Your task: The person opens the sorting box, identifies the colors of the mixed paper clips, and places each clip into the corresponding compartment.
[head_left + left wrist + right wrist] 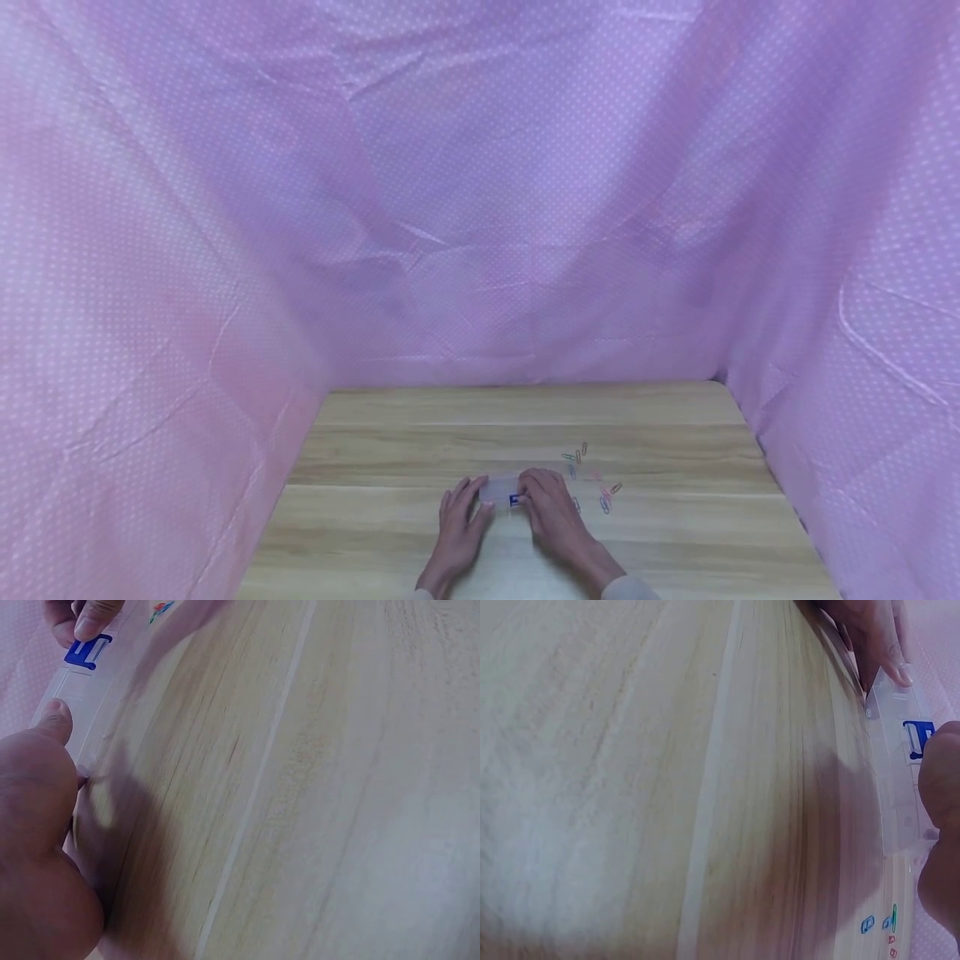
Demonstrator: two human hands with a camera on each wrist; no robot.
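A clear plastic box [497, 488] with a blue latch [514, 500] rests on the wooden table between both hands. My left hand [459, 527] grips its left end, thumb on the near side and fingers round the far side. At the right part of the box, my right hand [553, 518] holds it, fingers bent over the top and thumb right at the latch. In the left wrist view, the right thumb [88, 628] overlaps the edge of the blue latch [81, 658]. The right wrist view shows the translucent front wall [892, 787]; the right hand hides part of the box.
Several coloured paper clips [605, 503] lie scattered to the right of the box, and more clips [577, 456] lie farther back. Pink dotted cloth [525, 317] hangs round the back and sides of the wooden table [360, 517].
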